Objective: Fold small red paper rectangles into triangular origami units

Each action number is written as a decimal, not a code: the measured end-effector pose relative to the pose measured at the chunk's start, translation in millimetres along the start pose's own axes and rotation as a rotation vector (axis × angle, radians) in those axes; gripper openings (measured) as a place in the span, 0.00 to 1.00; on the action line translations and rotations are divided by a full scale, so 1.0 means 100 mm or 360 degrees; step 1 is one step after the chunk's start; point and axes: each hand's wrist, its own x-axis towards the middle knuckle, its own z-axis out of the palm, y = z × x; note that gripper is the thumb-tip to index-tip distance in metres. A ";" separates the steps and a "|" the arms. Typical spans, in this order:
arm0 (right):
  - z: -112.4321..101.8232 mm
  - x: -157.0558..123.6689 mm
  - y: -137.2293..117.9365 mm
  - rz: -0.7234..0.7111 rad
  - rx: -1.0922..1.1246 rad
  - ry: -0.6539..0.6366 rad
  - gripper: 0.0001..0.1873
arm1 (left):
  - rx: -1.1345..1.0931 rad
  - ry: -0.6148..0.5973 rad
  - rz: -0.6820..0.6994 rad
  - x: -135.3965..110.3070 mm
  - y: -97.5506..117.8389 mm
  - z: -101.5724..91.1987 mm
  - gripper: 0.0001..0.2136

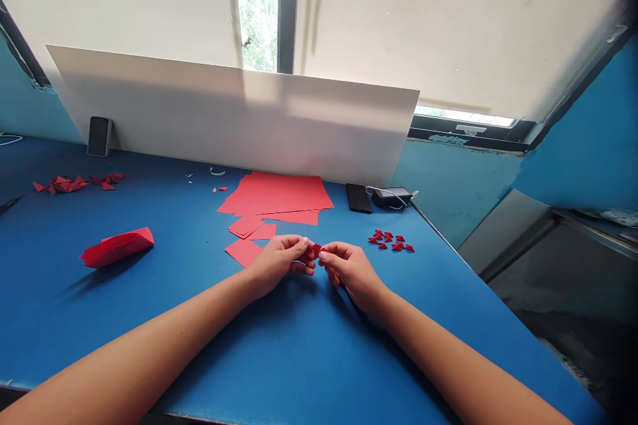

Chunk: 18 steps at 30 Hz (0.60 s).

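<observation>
Between my two hands, just above the blue table, is a small folded red paper piece (pixel 318 250). My left hand (pixel 283 259) pinches its left side with thumb and fingertips. On the other side, my right hand (pixel 351 270) pinches it the same way. Fingers cover most of the piece, so its exact fold is hidden. Small cut red paper rectangles (pixel 244 252) lie by my left hand, one partly behind it. Larger red sheets (pixel 279 192) are stacked behind them. To the right of my right hand sits a group of small folded red triangles (pixel 390 241).
A folded red paper form (pixel 118 248) stands at left, with a pile of red folded pieces (pixel 74 184) behind it. A black phone (pixel 359 198) and a dark box with a white cable (pixel 392 197) lie at the back right. Another phone (pixel 100 137) leans at the back left against a white board (pixel 199 119).
</observation>
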 end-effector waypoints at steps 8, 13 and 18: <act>-0.04 0.03 0.06 0.0042 0.0052 -0.0033 0.14 | 0.0020 -0.0068 -0.0115 0.00 -0.03 -0.06 0.15; -0.03 0.02 0.03 0.0042 0.0043 -0.0032 0.16 | 0.0069 -0.0090 -0.0126 0.02 -0.03 -0.06 0.15; -0.02 0.02 0.03 0.0005 -0.0005 0.0003 0.13 | 0.0101 -0.0073 -0.0197 0.02 -0.02 -0.05 0.14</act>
